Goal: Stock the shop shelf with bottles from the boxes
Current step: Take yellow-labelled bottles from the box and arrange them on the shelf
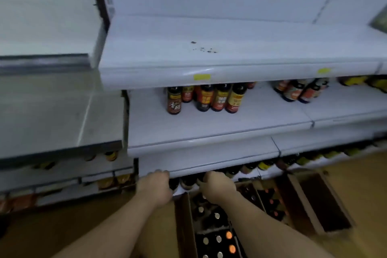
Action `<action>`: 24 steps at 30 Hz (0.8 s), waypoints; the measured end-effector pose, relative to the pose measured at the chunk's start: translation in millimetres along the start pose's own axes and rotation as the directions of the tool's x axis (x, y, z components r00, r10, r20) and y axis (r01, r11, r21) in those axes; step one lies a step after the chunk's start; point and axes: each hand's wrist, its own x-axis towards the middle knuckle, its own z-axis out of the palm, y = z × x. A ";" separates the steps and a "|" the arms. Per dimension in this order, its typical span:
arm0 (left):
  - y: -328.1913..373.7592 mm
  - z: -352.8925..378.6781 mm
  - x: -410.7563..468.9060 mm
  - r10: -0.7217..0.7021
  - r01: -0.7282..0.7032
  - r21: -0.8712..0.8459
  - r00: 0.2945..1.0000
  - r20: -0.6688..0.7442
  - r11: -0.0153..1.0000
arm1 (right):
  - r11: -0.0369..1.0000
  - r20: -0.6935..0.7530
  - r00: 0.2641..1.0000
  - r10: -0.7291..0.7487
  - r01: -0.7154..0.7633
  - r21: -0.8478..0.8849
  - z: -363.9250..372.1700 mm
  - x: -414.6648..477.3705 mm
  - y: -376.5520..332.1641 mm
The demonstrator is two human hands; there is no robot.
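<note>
Both my arms reach under the lowest white shelf board (pixel 209 160). My left hand (pixel 156 186) curls round a dark bottle (pixel 173 184) at the bottom shelf's front. My right hand (pixel 217 185) curls round another dark bottle (pixel 200 178). One more dark bottle (pixel 187 182) stands between the two hands. Below my arms an open cardboard box (pixel 184 226) holds several dark bottles with silver and orange caps. The view is blurred, so the fingertips are hard to make out.
A second box (pixel 270 203) of bottles and an empty box (pixel 320 201) lie to the right on the floor. Sauce bottles (pixel 217 98) stand on the middle shelf. The top shelf (pixel 230 48) shows only dark crumbs. A grey shelf unit (pixel 52 115) stands left.
</note>
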 end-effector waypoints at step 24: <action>68.2 54.7 14.4 0.403 -0.428 0.123 0.896 0.186 0.895 | 0.838 -0.028 0.888 0.460 -0.423 0.343 72.3 -105.8 114.1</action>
